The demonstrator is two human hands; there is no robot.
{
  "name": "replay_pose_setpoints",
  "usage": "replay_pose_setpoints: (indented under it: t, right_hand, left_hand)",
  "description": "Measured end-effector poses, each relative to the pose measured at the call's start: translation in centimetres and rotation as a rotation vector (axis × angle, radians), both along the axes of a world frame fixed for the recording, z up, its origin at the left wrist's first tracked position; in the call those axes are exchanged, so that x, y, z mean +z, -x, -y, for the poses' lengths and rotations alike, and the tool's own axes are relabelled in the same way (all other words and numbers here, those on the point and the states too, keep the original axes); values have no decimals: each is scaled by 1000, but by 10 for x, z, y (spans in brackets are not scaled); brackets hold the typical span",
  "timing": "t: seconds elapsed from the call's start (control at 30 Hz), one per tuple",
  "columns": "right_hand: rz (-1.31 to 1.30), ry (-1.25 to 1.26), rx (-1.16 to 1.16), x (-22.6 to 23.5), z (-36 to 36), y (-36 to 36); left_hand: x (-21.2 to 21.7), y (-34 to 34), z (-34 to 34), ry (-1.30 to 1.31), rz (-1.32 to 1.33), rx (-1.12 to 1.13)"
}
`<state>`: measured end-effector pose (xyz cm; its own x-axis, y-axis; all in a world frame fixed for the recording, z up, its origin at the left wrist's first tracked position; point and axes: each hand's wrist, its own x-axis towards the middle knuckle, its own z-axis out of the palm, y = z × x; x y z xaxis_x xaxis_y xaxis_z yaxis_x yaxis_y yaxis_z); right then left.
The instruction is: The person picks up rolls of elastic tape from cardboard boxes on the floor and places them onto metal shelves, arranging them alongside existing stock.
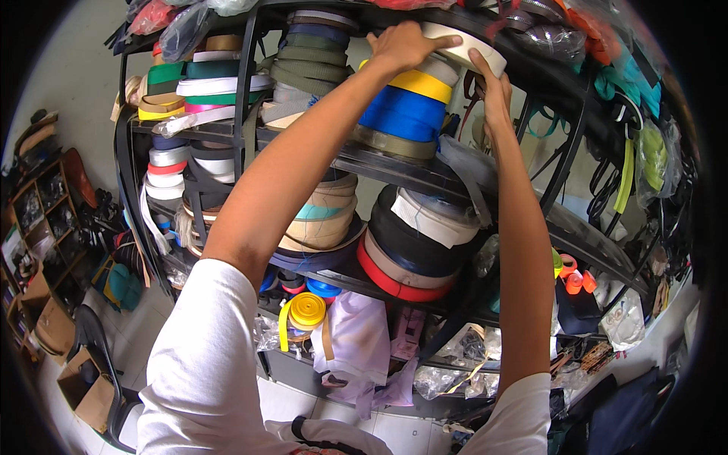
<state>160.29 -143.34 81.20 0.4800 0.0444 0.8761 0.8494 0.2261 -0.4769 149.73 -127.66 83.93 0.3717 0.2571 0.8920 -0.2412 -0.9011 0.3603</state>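
Between both hands (403, 48) (496, 95) curves a cream-white roll (458, 54).

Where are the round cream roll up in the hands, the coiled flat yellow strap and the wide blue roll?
Round cream roll (478, 45): head view, on its outer side.
Coiled flat yellow strap (307, 309): head view, on its spiral face.
Wide blue roll (400, 114): head view, on its front side.

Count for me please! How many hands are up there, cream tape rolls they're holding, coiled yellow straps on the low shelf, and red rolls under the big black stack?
Hands (left hand, right hand): 2
Held cream tape roll: 1
Coiled yellow strap: 1
Red roll: 1
Total: 5
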Motion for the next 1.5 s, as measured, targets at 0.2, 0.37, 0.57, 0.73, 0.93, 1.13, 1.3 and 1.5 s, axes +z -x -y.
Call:
replay_pose_setpoints:
  t: [0.2,0.37,0.57,0.73,0.93,1.13,1.3,1.5]
  right_hand:
    - [-84,171,-4,1,-43,-19]
    - [-77,139,44,-7,-51,4]
    - [-126,197,32,-5,-59,-2]
    - [-126,177,332,-4,-59,-7]
    - [-83,114,100,1,-69,-41]
    - [-107,114,20,-2,-64,-45]
    - [-320,-76,-42,-21,-31,-14]
    - [-6,-441,156,-64,-28,87]
  left_hand:
    - [-12,-19,-46,149,32,-190]
    - [-28,-12,-39,206,153,-129]
    - [-25,-16,-43,234,64,-117]
    - [-25,-21,-49,216,82,-95]
    - [-23,-8,-37,242,115,-121]
    - [-34,-11,-43,212,88,-116]
    - [-64,10,-30,273,259,-60]
    - [-119,69,-15,394,427,-101]
